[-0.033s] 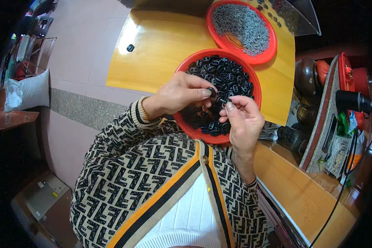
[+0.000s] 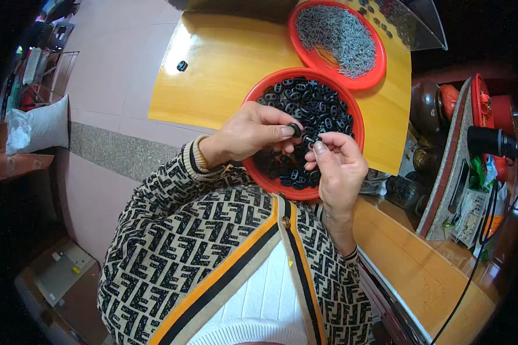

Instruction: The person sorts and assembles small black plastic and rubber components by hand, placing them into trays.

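Observation:
Over a red bowl (image 2: 357,109) heaped with small black oval plastic pieces (image 2: 311,98), most with two holes, both my hands work close together. My left hand (image 2: 259,131) pinches one black piece (image 2: 295,130) between thumb and forefinger. A short, thin metal screw (image 2: 309,139) sticks out from the fingertips of my right hand (image 2: 341,165), pointing toward that black piece. A small gap shows between the two. My fingers partly cover the screw's head end.
A second red bowl (image 2: 380,72) behind holds many grey screws (image 2: 339,40). A lone black piece (image 2: 182,66) lies at the left of the yellow tabletop (image 2: 224,75). At the back right stands a clear-sided container (image 2: 411,26). A cable (image 2: 472,276) hangs at the right.

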The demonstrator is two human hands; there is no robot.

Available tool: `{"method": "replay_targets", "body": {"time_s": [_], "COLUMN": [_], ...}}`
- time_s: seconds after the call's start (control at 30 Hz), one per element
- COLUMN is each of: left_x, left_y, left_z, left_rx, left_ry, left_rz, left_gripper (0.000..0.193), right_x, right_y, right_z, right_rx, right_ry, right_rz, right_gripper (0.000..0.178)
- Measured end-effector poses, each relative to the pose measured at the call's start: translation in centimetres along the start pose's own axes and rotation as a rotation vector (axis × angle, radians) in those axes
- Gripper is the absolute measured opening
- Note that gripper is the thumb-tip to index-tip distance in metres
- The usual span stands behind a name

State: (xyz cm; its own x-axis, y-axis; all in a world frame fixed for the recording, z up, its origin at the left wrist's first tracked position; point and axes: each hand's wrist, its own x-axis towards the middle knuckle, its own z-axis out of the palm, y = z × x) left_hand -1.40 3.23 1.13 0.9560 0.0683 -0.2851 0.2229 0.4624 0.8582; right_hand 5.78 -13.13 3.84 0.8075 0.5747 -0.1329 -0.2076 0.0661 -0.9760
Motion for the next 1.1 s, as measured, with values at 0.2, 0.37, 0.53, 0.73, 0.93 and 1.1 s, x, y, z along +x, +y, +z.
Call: {"method": "replay_targets", "body": {"time_s": [0.2, 0.37, 0.53, 0.73, 0.93, 1.1], "left_x": [-0.8, -0.8, -0.9, -0.9, -0.8, -0.9], "left_y": [-0.5, -0.9, -1.0, -1.6, -1.6, -1.6], "left_z": [0.0, 0.4, 1.3, 1.1, 0.8, 0.7], "left_rx": [-0.094, -0.061, -0.173, -0.099, -0.241, -0.204], "left_ry": [-0.046, 0.017, 0.109, 0.054, 0.03, 0.026], "left_rz": [-0.038, 0.046, 0.115, 0.191, 0.183, 0.202], "left_gripper": [0.018, 0.018, 0.024, 0.028, 0.029, 0.03], "right_x": [0.3, 0.3, 0.5, 0.6, 0.1, 0.0], "right_y": [0.2, 0.4, 0.8, 0.7, -0.1, -0.1], "right_z": [0.7, 1.5, 1.5, 1.4, 1.2, 1.7], "right_rx": [0.008, 0.013, 0.132, 0.19, -0.049, -0.088], "right_ry": [-0.052, -0.06, -0.059, -0.039, 0.04, 0.046], "right_rz": [-0.005, 0.009, 0.02, 0.042, -0.001, 0.026], "right_gripper": [0.011, 0.011, 0.012, 0.011, 0.01, 0.01]}}
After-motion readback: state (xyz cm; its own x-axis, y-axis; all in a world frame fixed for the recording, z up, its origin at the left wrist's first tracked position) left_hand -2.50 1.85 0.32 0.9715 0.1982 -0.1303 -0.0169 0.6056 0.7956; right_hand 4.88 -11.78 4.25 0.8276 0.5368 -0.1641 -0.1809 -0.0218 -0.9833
